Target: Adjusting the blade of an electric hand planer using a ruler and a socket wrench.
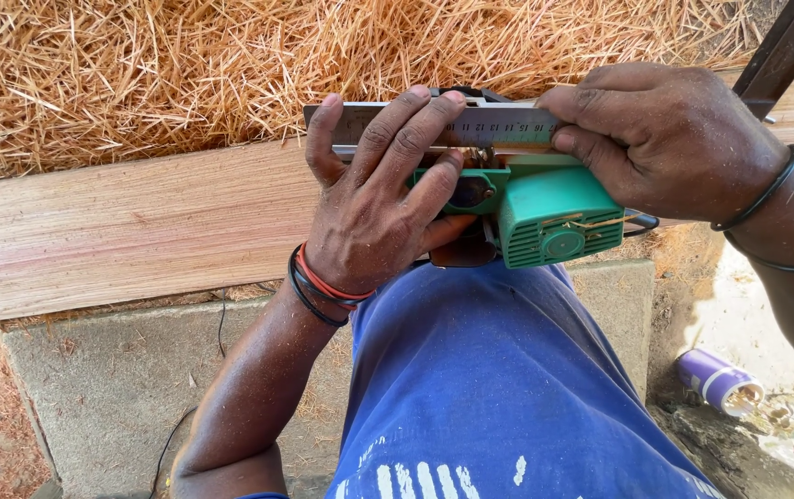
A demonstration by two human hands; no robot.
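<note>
An outdoor woodworking spot, rough and open-air. A long planed wooden plank [120, 226] lies on a concrete slab [110, 379], with a heap of wood shavings [138, 74] behind the plank (dusty ground beyond the slab).
</note>
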